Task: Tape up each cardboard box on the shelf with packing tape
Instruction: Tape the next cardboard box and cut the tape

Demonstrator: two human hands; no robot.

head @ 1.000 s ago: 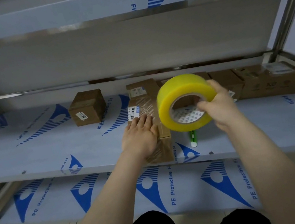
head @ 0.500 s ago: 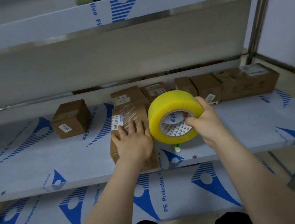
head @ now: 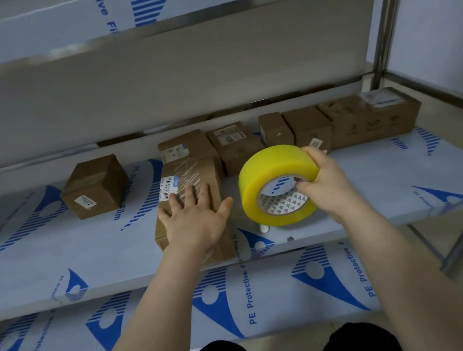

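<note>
A long cardboard box (head: pixel 192 173) with a barcode label and clear tape on top lies lengthwise on the middle shelf (head: pixel 38 265). My left hand (head: pixel 194 219) rests flat on its near end, fingers spread. My right hand (head: pixel 322 178) grips a big yellow roll of packing tape (head: pixel 268 181), held upright just right of the box, thumb in the core. A single brown box (head: pixel 96 185) sits to the left. A row of several cardboard boxes (head: pixel 308 127) lines the back of the shelf.
A small white and green object (head: pixel 263 228) lies on the shelf under the tape roll, mostly hidden. An upper shelf (head: pixel 43 29) overhangs, with a green object on it. A lower shelf (head: pixel 275 291) and metal uprights (head: pixel 383 24) stand at the right.
The tape roll in my right hand has come lower and closer to the shelf, beside the box. My left hand stays flat on the box, thumb now spread wider.
</note>
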